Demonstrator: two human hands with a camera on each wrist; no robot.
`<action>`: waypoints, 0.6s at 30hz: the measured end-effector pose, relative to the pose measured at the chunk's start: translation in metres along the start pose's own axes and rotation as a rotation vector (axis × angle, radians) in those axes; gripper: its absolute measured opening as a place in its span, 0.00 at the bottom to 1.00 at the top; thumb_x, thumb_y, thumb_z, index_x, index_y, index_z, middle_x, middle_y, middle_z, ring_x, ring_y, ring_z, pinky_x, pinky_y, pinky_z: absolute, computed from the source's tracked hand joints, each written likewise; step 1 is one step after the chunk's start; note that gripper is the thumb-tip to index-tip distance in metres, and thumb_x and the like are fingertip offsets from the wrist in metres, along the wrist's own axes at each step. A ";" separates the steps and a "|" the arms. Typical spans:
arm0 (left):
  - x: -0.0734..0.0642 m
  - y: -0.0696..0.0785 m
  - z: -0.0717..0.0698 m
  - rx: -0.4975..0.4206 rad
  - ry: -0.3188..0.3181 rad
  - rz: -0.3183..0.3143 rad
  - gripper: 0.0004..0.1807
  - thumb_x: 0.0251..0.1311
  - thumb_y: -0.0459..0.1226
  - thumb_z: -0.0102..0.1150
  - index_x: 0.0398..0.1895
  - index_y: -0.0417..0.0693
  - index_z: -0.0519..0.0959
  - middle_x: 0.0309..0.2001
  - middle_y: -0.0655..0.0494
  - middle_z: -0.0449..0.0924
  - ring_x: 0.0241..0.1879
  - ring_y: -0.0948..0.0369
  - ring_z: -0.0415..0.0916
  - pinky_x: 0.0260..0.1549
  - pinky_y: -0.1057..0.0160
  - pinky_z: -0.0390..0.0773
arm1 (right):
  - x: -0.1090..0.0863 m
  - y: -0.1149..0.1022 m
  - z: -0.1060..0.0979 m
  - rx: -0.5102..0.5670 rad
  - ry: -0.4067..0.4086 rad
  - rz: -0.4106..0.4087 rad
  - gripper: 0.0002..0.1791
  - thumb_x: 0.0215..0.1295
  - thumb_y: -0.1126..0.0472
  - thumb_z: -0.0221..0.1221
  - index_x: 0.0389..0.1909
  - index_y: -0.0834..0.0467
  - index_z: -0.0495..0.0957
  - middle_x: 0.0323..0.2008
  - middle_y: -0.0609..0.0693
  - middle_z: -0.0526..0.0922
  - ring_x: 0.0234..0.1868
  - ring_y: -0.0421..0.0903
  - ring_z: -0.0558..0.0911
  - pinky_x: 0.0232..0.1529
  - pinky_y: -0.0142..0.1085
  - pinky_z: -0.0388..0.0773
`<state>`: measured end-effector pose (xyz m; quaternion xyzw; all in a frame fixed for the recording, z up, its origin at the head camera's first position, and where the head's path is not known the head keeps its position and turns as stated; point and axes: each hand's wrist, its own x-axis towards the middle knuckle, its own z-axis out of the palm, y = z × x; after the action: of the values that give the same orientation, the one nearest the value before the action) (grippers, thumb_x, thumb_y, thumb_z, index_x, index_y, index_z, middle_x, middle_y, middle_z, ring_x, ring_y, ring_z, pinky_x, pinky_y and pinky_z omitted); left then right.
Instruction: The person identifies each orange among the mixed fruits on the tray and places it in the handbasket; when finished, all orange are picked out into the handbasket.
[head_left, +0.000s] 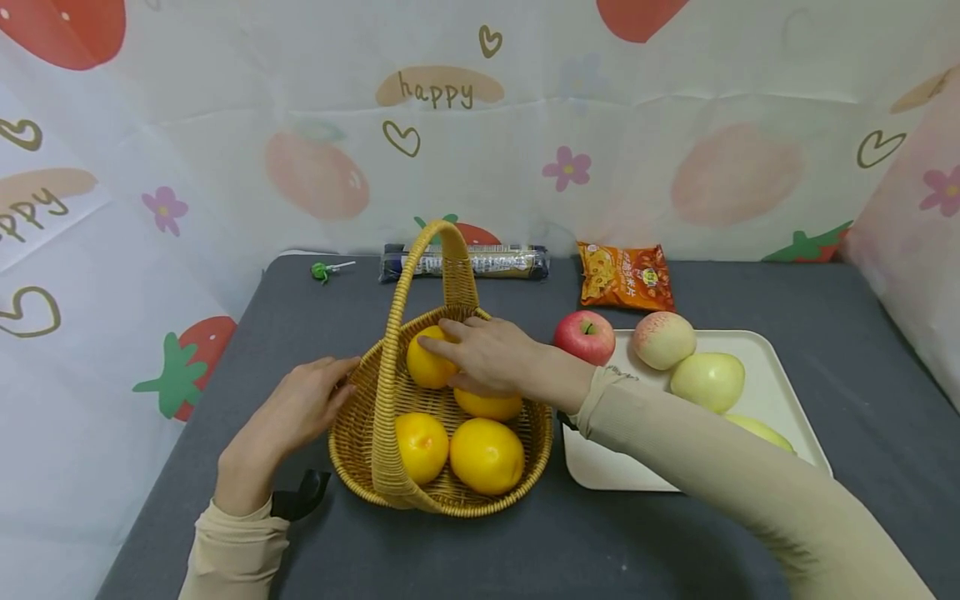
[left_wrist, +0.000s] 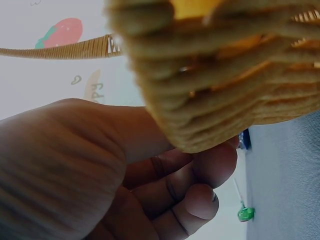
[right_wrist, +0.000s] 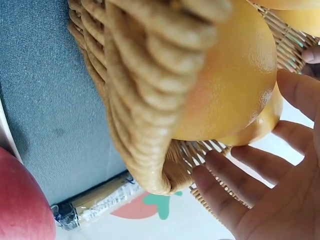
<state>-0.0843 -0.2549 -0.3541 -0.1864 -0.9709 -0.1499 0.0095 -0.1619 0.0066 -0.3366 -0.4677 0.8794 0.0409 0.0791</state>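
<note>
A wicker basket (head_left: 352,450) with a tall arched handle holds several yellow-orange oranges (head_left: 487,456). At its left rim is my left hand (head_left: 303,408); the left wrist view shows its thumb and curled fingers (left_wrist: 202,200) gripping the woven edge. My right hand (head_left: 487,354) reaches over the far right part of the basket. Its fingers, spread and fairly straight, touch the back-left orange (head_left: 429,360). Beneath the palm, another orange (head_left: 489,406) is partly hidden. In the right wrist view, a large orange (right_wrist: 232,80) sits close inside the wicker rim.
Right of the basket, a white tray (head_left: 611,471) bears a peach (head_left: 664,340) and pale green fruits (head_left: 707,382), partly behind my right sleeve. A red apple (head_left: 584,337) is by its corner. Along the back lie a lollipop (head_left: 321,272), a wrapped roll (head_left: 487,262) and an orange snack bag (head_left: 626,277).
</note>
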 end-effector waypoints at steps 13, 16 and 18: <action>0.000 0.000 0.001 -0.002 -0.013 -0.016 0.19 0.64 0.31 0.58 0.57 0.32 0.76 0.46 0.39 0.83 0.43 0.47 0.82 0.44 0.47 0.82 | 0.001 -0.001 0.001 -0.006 -0.022 0.017 0.37 0.71 0.44 0.53 0.77 0.44 0.52 0.74 0.58 0.60 0.68 0.59 0.70 0.68 0.53 0.68; 0.000 0.000 0.000 -0.001 -0.014 -0.019 0.19 0.64 0.31 0.58 0.57 0.32 0.76 0.47 0.38 0.83 0.43 0.47 0.82 0.44 0.47 0.82 | 0.001 -0.002 0.001 -0.004 -0.034 0.025 0.37 0.71 0.44 0.53 0.77 0.43 0.51 0.75 0.57 0.59 0.69 0.58 0.69 0.69 0.53 0.67; 0.000 0.001 0.000 -0.001 -0.014 -0.021 0.19 0.64 0.31 0.59 0.57 0.32 0.76 0.47 0.38 0.83 0.43 0.47 0.82 0.44 0.47 0.82 | 0.001 -0.002 0.001 0.000 -0.038 0.030 0.38 0.71 0.44 0.53 0.77 0.43 0.50 0.75 0.57 0.58 0.70 0.58 0.69 0.69 0.53 0.67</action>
<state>-0.0839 -0.2542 -0.3544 -0.1774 -0.9728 -0.1492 0.0012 -0.1604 0.0050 -0.3373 -0.4536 0.8847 0.0508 0.0952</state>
